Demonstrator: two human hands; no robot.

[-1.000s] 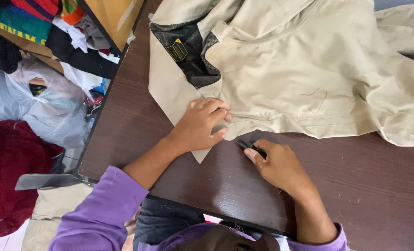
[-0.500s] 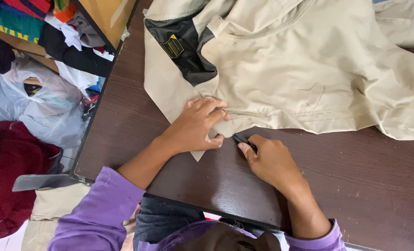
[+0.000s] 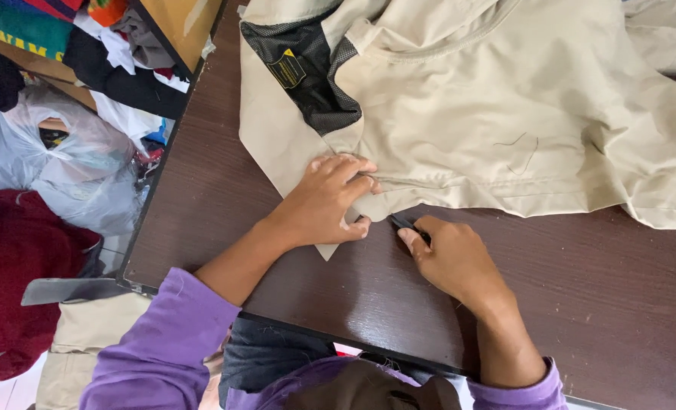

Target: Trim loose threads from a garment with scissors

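A beige garment (image 3: 505,114), its black mesh lining (image 3: 319,76) turned out near the collar, lies spread over the far half of a dark wooden table (image 3: 581,304), its hem running toward the right edge. The left hand (image 3: 326,201) lies flat on a lower corner of the cloth, fingers together and pressing down, pinning the fabric where the hem turns. Just beside it, the right hand (image 3: 452,258) is closed around a small dark tool (image 3: 402,222), of which only the tip shows, touching the hem's edge; what kind of tool it is cannot be told.

Work this close to a seam likely goes best with the pinning hand keeping the cloth taut and its fingertips clear of the tool's tip, and with short, controlled movements along the stitching rather than into the fabric. A loose thread (image 3: 516,144) shows on the garment's front.

Beyond the table's left edge sit a red cloth pile (image 3: 19,266), plastic bags (image 3: 57,159) and stacked folded clothes (image 3: 64,38).
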